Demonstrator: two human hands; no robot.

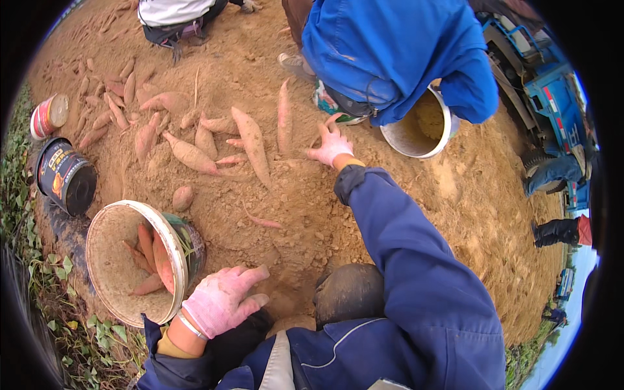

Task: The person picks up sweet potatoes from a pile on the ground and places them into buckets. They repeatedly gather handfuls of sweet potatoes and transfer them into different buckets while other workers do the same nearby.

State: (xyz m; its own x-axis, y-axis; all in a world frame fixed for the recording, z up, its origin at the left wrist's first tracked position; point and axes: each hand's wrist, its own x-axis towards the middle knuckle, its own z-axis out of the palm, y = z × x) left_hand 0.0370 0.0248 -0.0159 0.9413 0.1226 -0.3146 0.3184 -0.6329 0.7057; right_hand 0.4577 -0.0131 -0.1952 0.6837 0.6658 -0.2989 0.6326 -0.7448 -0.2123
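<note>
My right hand (331,145), in a pink-and-white glove, reaches forward to the soil. Its fingers are closed around a slender sweet potato (335,118), mostly hidden, with an end poking past the fingertips. Left of it, a long sweet potato (285,120) and a thicker one (252,144) lie on the ground. My left hand (227,298), gloved alike, is open and holds nothing, thumb apart from the fingers, beside a tipped white bucket (97,250). Several reddish sweet potatoes (155,257) lie inside that bucket.
A black bucket (68,175) and a small red-and-white pail (49,117) lie at left by green vines (71,312). Ahead, a person in a blue jacket (390,52) bends beside another white bucket (416,146). A blue truck (552,97) stands at far right.
</note>
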